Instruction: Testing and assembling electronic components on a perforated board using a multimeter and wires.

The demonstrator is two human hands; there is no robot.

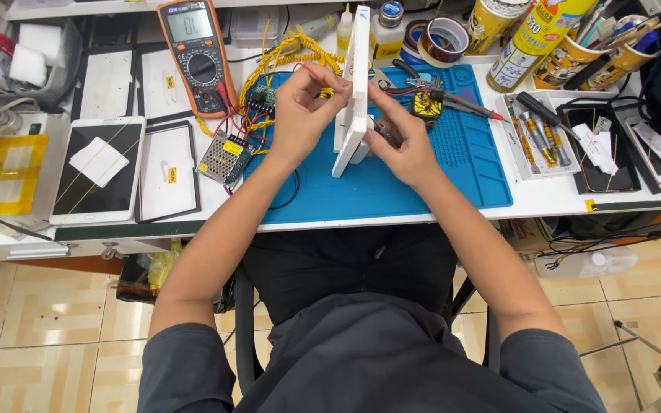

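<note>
Two hands work one white tablet [356,92], held on its edge, upright and a little tilted, above the blue work mat [453,164]. The left hand [300,115] closes on its left face, fingers curled over the edge; the right hand [405,145] grips the opposite side from behind. One orange multimeter [195,53] lies at the back beside a coil of yellow wire [288,53]. One more white tablet [99,168] lies flat on the left, two framed panels [166,180] next to it. A white tray [533,138] on the right holds screwdrivers; two paper cups [598,53] hold pens and brushes. The white bench stands over a beige tiled floor [40,321]
</note>
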